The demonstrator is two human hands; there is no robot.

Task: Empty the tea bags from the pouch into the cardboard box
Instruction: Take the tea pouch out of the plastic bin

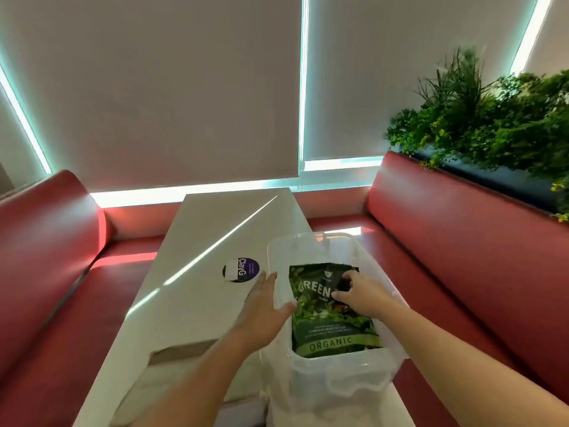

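**Both hands at the clear bin, green tea pouch inside**

A translucent plastic bin (308,251) stands on the right part of a pale surface (197,272), set between two red upholstered benches (462,241). Inside the bin lies a green pouch (323,322), face up, printed with "GREEN" near its top and "ORGANIC" on a lighter band near its bottom edge. The pouch fills most of the bin's floor.

The right hand (363,295) reaches down into the bin from the right and rests on the upper right part of the pouch. Its fingers (351,275) are curled against the pouch's top corner, thumb below and fingertips above, pinching at the material; whether they have a firm grip on it or only press on it cannot be told. The left hand (264,303) is at the bin's left wall, palm turned toward the plastic, fingers extended and loose, holding nothing. Its thumb lies over the rim and touches the pouch's left edge.

On the surface just left of the bin sits a round dark purple sticker (241,269) with white lettering. Nearer the camera, a strip of brown cardboard (181,349) shows at the edge of the surface beside the left forearm; too little is visible to say what it is. Behind the right bench, green plants (492,118) fill a dark planter. Drawn window blinds (184,87) cover the far wall.
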